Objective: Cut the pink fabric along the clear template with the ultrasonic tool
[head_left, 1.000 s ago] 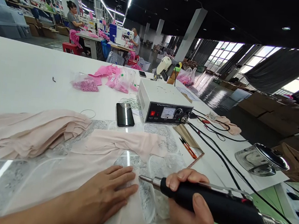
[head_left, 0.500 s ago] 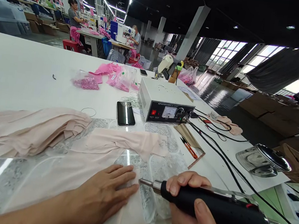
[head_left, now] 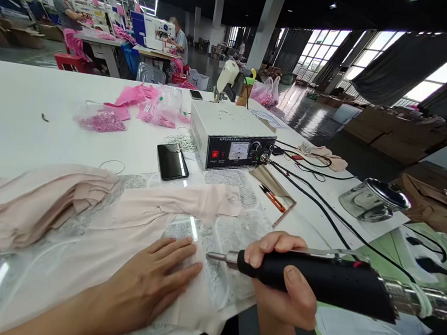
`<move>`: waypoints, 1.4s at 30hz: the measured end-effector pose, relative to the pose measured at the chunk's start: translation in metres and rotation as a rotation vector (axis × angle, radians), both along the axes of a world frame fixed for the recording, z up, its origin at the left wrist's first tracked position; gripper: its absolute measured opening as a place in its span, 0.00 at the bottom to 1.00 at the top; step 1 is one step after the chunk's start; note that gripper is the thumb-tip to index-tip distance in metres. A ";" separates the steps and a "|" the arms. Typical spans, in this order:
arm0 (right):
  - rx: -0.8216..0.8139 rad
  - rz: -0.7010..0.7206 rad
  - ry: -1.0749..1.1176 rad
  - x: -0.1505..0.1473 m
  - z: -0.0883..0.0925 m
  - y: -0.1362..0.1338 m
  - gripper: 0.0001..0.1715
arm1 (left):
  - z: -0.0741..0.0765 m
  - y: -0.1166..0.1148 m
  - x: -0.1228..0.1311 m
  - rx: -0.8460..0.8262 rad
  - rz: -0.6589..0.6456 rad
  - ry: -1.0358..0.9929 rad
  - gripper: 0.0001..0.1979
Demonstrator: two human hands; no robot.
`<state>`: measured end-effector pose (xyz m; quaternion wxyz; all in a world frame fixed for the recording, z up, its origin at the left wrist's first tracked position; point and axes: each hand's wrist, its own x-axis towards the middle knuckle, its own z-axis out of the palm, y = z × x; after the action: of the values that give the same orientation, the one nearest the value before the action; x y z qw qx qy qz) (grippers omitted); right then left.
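Note:
My left hand (head_left: 155, 283) lies flat with fingers stretched out on a pale pink fabric piece (head_left: 132, 238), which is spread over a clear, speckled sheet (head_left: 236, 233). In my right hand (head_left: 286, 286) is a black ultrasonic handpiece (head_left: 315, 278), gripped around its body. Its narrow metal tip points left, just right of my left fingertips, near the fabric's right edge. Whether the tip touches anything I cannot tell. Cables run from the area of the handpiece to a white control box (head_left: 232, 120) with a dial and a red switch.
A stack of pale pink fabric (head_left: 37, 196) lies at left. A black phone (head_left: 172, 162), orange thread snips (head_left: 272, 198), pink bags (head_left: 103, 118) and a lidded clear jar (head_left: 371, 202) sit on the white table (head_left: 22, 109). Beyond it, people work at sewing machines (head_left: 151, 34).
The view has turned to the right, so the scene sits further left. My left hand stays flat on the fabric. The handpiece is still in my right hand, its tip near the same spot.

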<state>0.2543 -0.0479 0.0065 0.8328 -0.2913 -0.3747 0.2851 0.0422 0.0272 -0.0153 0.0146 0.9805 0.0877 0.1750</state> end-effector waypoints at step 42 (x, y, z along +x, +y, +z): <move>-0.069 0.160 0.016 0.001 0.006 -0.047 0.10 | 0.004 0.014 -0.001 0.084 -0.119 0.012 0.16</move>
<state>0.2558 -0.0950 0.0127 0.7998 -0.2869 -0.3798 0.3657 0.0412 0.0408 -0.0108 -0.0166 0.9848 0.0221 0.1715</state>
